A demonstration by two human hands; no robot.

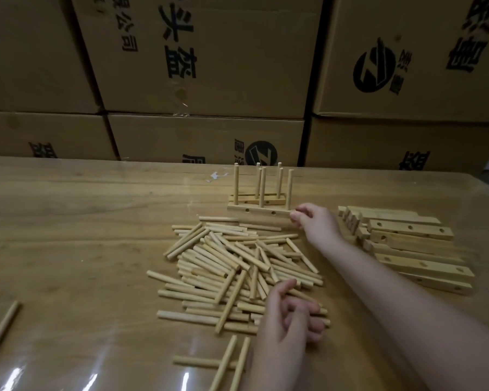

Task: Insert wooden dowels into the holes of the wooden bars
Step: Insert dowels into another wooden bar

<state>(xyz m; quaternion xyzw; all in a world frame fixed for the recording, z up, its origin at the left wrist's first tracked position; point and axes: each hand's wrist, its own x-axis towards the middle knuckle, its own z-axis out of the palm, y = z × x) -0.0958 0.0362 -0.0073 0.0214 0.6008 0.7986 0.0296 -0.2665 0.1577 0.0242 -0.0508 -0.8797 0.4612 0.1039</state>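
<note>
**Hazards**
- Your right hand (314,221) holds the front bar (260,213) by its 3 o'clock end only, fingers (295,218) curled onto it. Judged risk: pushed from one end, the bar could swing and knock the bar behind (268,199), which touches it, or tilt any upright dowels (263,187) that sit loosely.
- Your left hand (291,314) rests at the 5 o'clock edge of the pile of dowels (223,263), fingers (302,309) curled round a few. Lifting several at once invites a drop. Round stock probably rolls on the glossy worktop (82,221).
- Your right forearm passes just beside the stack of bare bars (410,230), so a sideways sweep could topple it.

**Count**
- Hands: two.
- Dowelled bars: two plainly seen, at 12 o'clock from the pile. A third may sit behind, but you cannot tell.
- Upright dowels: seven tips show, and three appear to stand in the front bar.
- Side holes on the front bar: two.
- Bare bars, at 3 o'clock: at least six long faces, with more ends beside them. The total cannot be told.
- Loose dowels: several dozen in the pile, too tangled to count.
- One stray dowel (0,331) lies at 8 o'clock.
- Three near dowels (201,361) lie at 6 o'clock.
- Cardboard boxes (209,66): six faces, beyond the far edge.
</note>
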